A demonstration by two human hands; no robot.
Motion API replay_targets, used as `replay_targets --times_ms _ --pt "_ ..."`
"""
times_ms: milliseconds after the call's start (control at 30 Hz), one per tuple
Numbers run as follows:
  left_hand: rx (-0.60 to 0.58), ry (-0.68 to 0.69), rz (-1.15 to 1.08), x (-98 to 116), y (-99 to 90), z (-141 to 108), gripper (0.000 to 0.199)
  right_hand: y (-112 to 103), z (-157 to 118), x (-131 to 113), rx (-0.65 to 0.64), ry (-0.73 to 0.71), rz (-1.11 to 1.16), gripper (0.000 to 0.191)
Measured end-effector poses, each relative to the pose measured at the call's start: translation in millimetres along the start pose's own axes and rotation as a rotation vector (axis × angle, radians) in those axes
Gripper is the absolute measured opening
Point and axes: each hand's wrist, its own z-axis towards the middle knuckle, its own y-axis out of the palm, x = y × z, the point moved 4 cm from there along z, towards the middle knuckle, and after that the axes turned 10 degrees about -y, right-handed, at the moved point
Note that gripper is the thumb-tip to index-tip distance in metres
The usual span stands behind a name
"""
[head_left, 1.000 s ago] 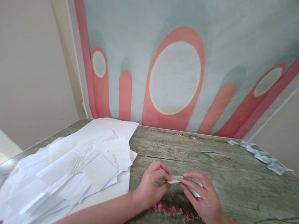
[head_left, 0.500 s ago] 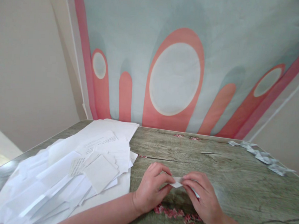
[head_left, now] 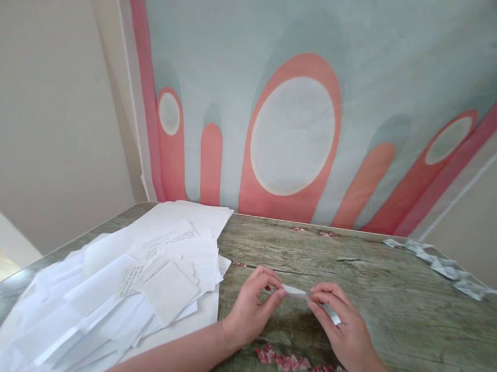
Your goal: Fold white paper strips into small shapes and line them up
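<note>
Both my hands hold a small folded strip of white paper (head_left: 296,292) just above the green wood-patterned table (head_left: 377,281). My left hand (head_left: 252,308) pinches its left end between thumb and fingers. My right hand (head_left: 341,327) pinches the right end, and part of the paper shows under its fingers. The strip is thin and lies nearly level between the two hands.
A loose heap of white paper sheets and slips (head_left: 144,275) covers the table's left side, some with writing. Several small folded paper pieces (head_left: 444,265) lie in a row at the far right edge. A wall hanging with pink arches (head_left: 293,133) stands behind the table.
My hands have moved slightly apart, and the paper strip now shows longer and flatter between them. The view has shifted a little.
</note>
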Motion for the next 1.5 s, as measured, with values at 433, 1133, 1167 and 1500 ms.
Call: replay_targets --times_ms 433,1133,1167,1500 --pt "-0.217 -0.37 -0.537 -21.8 11.9 2.1 0.023 -2.4 -1.9 -2.4 0.07 -0.155 -0.04 0.012" --pt "-0.373 -0.66 -0.61 -27.1 19.0 0.8 0.042 -7.4 -3.3 -2.8 0.1 -0.284 -0.104 0.026" --pt "-0.359 -0.664 -0.596 -28.1 19.8 0.3 0.042 -7.4 -3.2 -2.6 0.096 -0.284 -0.103 0.026" --pt "-0.199 -0.616 -0.462 -36.7 20.5 0.7 0.038 -5.2 -1.5 4.1 0.133 -0.049 0.036 0.026"
